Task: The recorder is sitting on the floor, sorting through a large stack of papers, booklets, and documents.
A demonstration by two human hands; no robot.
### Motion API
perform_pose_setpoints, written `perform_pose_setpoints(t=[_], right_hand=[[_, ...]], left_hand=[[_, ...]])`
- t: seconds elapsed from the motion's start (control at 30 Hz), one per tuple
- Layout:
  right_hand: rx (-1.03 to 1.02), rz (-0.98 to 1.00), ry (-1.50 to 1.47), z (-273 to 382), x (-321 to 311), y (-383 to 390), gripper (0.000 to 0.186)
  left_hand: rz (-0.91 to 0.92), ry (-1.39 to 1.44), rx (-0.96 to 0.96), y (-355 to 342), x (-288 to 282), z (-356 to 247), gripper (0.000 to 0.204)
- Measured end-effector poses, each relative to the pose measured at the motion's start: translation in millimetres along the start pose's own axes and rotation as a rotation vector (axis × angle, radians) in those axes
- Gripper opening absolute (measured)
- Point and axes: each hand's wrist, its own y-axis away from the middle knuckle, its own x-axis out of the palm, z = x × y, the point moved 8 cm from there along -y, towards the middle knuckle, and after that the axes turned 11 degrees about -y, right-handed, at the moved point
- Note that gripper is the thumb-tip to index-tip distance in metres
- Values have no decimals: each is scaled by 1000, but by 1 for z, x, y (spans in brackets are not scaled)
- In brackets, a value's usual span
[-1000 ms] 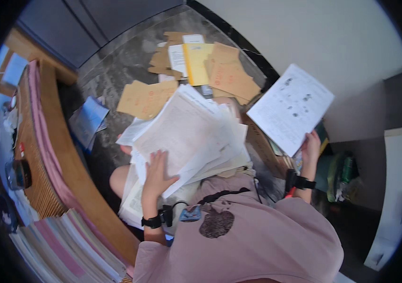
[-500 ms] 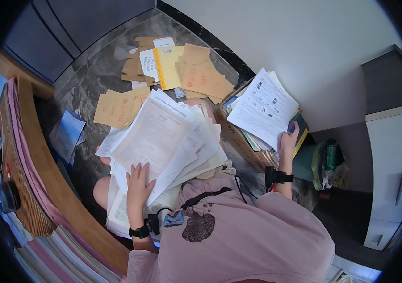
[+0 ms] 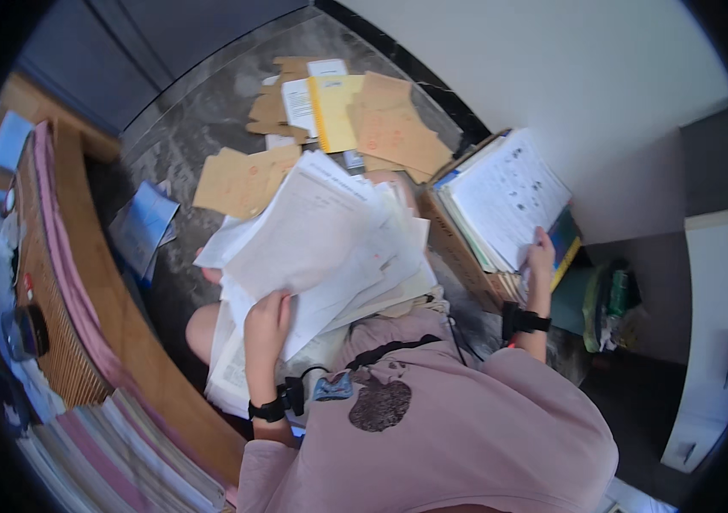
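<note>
A loose pile of printed sheets (image 3: 364,295) rests across my lap. My left hand (image 3: 267,325) is closed on the near edge of the top sheet (image 3: 291,235), which bows upward. At the right, my right hand (image 3: 540,256) grips the lower right corner of a stack of printed sheets (image 3: 509,197) with small dark pictures. That stack lies on top of the papers filling a cardboard box (image 3: 458,248). Beside the right hand, a dark blue and yellow booklet (image 3: 566,241) shows at the box's end.
Brown envelopes (image 3: 394,128) and a yellow notebook (image 3: 336,111) lie on the floor ahead. Blue-white papers (image 3: 146,224) are near the wooden bed frame (image 3: 112,291) at the left. Right of the box stand a green bin (image 3: 578,299) and a white cabinet (image 3: 714,333).
My left hand, spread flat on the pile before, now pinches the top sheet's edge and lifts it. The right-hand sheets have settled lower onto the box. The whole view has shifted slightly.
</note>
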Motion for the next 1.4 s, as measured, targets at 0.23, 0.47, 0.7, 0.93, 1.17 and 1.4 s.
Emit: perform_pose_setpoints(t=[0.23, 0.47, 0.7, 0.93, 1.17, 1.4], right_hand=[[-359, -65, 417, 84, 37, 44, 45], [448, 1215, -251, 109, 226, 210, 49], [152, 1285, 117, 89, 256, 234, 42], [241, 649, -471, 137, 185, 149, 28], [140, 272, -654, 122, 60, 34, 29], [413, 217, -686, 46, 15, 0, 35]], left_hand=[[-73, 65, -40, 6, -16, -10, 11], [-18, 380, -71, 10, -19, -42, 17], [292, 526, 260, 16, 16, -106, 23], [284, 316, 339, 1, 16, -66, 38], [228, -234, -47, 0, 59, 29, 79], [293, -331, -11, 5, 55, 10, 80]])
